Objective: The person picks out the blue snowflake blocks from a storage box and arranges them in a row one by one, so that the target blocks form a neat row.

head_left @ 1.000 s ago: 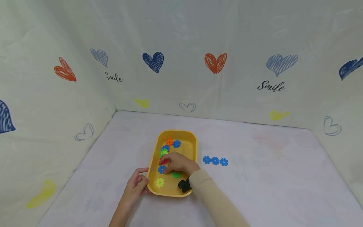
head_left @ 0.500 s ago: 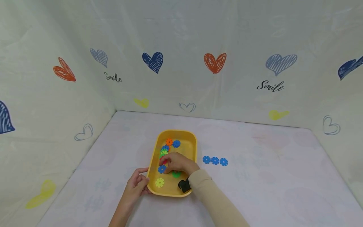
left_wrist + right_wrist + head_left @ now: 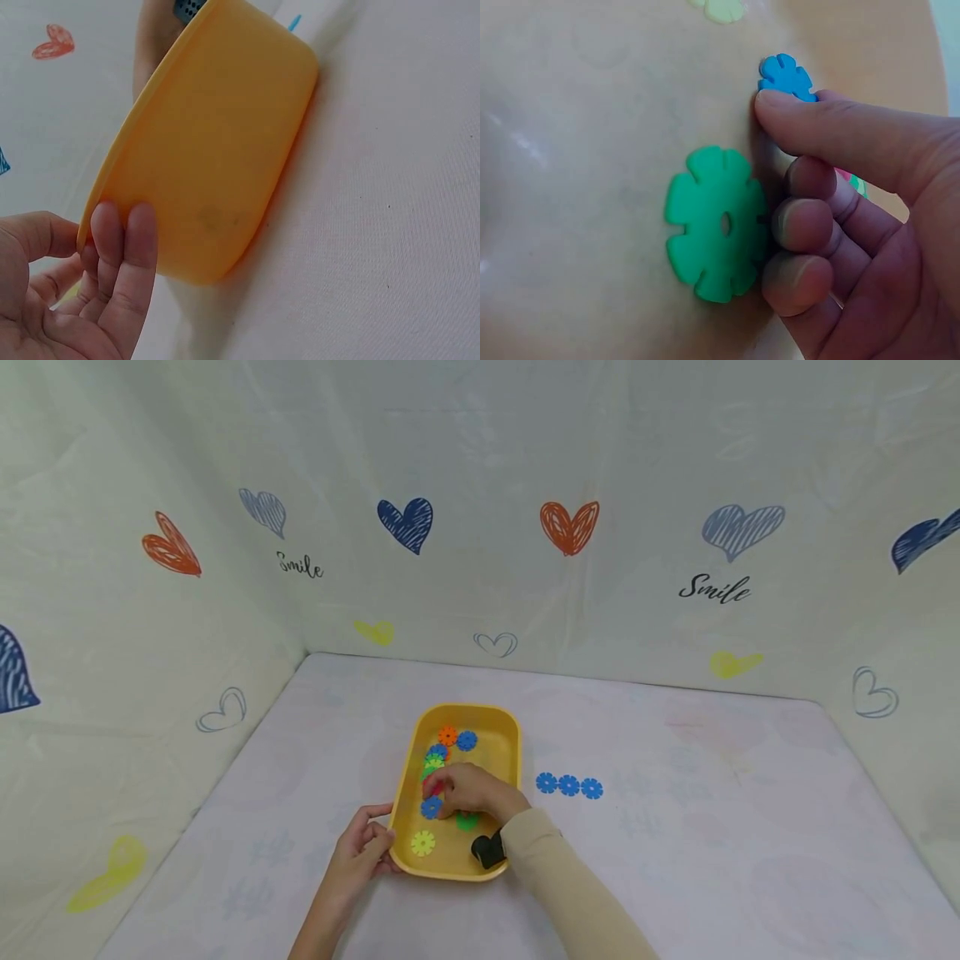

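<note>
In the yellow tray [image 3: 504, 735] — blue disc [image 3: 786, 76] under fingers [image 3: 832, 127].

The yellow tray [image 3: 507, 735] looks like smooth plastic with a soft sheen; in the right wrist view its floor shows pale reflections. The green snowflake disc [image 3: 716, 223] lying in it is matt plastic with clean moulded edges, and so is the blue snowflake disc [image 3: 785, 76]. The table [image 3: 675, 827] is covered with a finely textured, matt white cloth. The heart-printed backdrop [image 3: 480, 485] looks like a thin, creased sheet, faintly glossy.
</note>
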Tool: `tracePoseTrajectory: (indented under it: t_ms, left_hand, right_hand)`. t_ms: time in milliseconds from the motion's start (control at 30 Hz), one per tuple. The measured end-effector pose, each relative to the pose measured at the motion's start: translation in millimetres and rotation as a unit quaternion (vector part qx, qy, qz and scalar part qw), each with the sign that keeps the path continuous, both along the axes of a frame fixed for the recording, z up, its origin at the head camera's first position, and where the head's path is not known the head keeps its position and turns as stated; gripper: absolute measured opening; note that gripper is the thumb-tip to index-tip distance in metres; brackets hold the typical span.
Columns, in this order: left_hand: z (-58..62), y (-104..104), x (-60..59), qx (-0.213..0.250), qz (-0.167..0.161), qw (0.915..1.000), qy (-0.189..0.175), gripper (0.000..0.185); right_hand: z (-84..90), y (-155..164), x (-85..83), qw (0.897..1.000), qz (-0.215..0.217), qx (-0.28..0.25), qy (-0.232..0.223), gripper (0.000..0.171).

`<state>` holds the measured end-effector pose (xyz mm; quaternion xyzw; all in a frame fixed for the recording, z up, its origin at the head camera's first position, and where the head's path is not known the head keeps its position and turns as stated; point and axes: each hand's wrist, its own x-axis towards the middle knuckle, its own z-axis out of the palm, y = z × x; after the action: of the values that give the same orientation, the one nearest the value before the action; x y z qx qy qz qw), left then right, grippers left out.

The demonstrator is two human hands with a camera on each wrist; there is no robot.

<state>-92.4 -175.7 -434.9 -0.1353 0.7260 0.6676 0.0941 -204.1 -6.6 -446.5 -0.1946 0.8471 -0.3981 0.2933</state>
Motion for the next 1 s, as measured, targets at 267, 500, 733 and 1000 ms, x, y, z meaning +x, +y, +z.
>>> tracePoseTrajectory:
  t_ms: [267,500,733,1000]
  left_hand:
    - [0.4,-0.2,0.3,-0.005,0.003,1.0000,0.003,0.037]
    - [0.4,0.5,-0.5,-0.010,0.002,0.9999,0.002,0.037]
    - [0.7,1.2,-0.1,-0.010,0.003,0.9999,0.006,0.035]
    - [1.6,0.8,0.3,-0.019,0.001,0.9998,0.002,0.037]
  right_hand:
    - [-2.0,1.7,-2.3,1.000,-0.021,-0.020,-0.002,0.016]
    - [2.4,3.5,-0.6,0.999,-0.034,-0.037,-0.005,0.011]
    - [16.0,11.9,3.3,1.000,-0.012,0.005,0.018,0.011]
    - [30.6,31.4,4.1,0.999,-0.021,-0.019,0.032,0.010]
